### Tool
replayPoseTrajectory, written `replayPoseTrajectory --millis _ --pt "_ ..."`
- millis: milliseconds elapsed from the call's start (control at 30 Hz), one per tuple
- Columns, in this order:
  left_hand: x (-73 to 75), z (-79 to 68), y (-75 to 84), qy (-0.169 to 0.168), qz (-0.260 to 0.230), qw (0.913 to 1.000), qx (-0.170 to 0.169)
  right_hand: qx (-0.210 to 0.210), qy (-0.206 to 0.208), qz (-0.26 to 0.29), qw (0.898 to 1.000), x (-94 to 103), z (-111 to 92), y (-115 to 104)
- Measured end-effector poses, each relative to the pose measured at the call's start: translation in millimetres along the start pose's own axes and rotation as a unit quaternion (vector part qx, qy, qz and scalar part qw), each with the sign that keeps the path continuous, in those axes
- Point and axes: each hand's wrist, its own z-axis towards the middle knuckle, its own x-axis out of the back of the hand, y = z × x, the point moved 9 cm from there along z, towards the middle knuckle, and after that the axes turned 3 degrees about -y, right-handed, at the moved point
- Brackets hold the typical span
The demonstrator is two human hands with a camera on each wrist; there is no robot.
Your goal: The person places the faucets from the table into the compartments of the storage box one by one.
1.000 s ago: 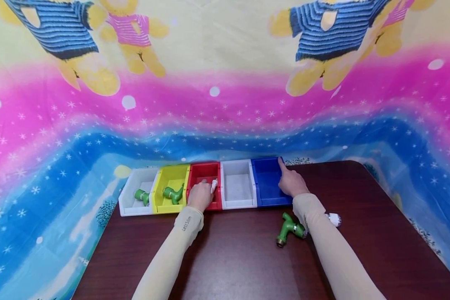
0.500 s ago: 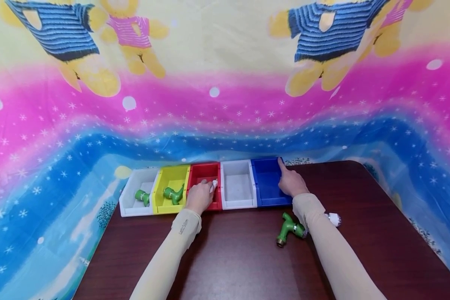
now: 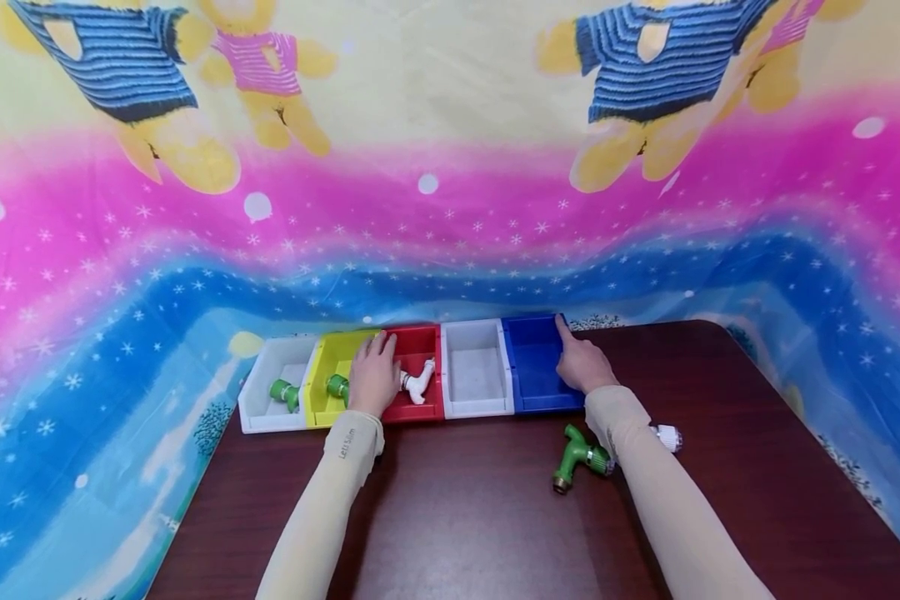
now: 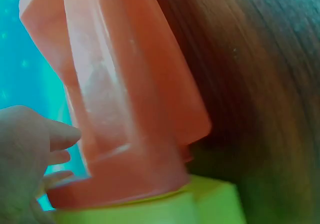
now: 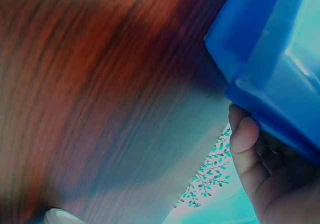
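Observation:
In the head view my left hand (image 3: 373,375) is over the border between the yellow bin (image 3: 315,414) and the red bin (image 3: 412,337), fingers loosely extended and holding nothing. A white faucet (image 3: 417,383) lies in the red bin just right of it. Partly covered by this hand is a green faucet (image 3: 337,387) in the yellow bin. My right hand (image 3: 587,365) rests against the right side of the blue bin (image 3: 534,358), index finger stretched along its rim. In the right wrist view the thumb (image 5: 245,134) is at the blue bin's edge.
Another green faucet (image 3: 285,392) lies in the left white bin (image 3: 258,417). A second white bin (image 3: 477,408) stands between red and blue. Near my right forearm, a green faucet (image 3: 573,458) and a partly hidden white-knobbed piece (image 3: 669,438) lie on the brown table (image 3: 457,517).
My left hand has let go of the white faucet, leaving it in the red bin, and has moved left to the yellow bin's edge. The right hand has stayed put.

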Motion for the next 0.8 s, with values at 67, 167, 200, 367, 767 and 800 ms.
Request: replayPoseTrajectory --millis 67,167,200,367,767,800 --pt "-8.7 0.5 -8.7 -0.026 -0.024 0.9992 0.02 0.0 0.0 -0.002 1.0 0.0 0.1 0.1" --pt "-21.9 -0.2 -16.6 -0.069 -0.051 0.9953 0.044 0.003 -0.002 0.002 1.0 -0.4 -0.4 0.6" --pt "-25.2 -0.3 -17.3 -0.08 -0.056 0.994 0.048 0.002 -0.004 0.002 1.0 -0.8 -0.6 1.3" --pt "-31.8 0.4 -14.8 -0.103 -0.057 0.9918 0.05 -0.003 -0.006 -0.005 1.0 -1.2 -1.2 5.4" --pt "-31.4 -0.8 -19.7 -0.104 -0.05 0.9915 0.061 0.028 -0.027 -0.031 0.999 9.0 -7.3 -7.0" --pt "-30.8 -0.3 -19.6 -0.102 -0.049 0.9917 0.06 0.034 -0.019 -0.041 0.998 13.2 -10.4 -10.0"
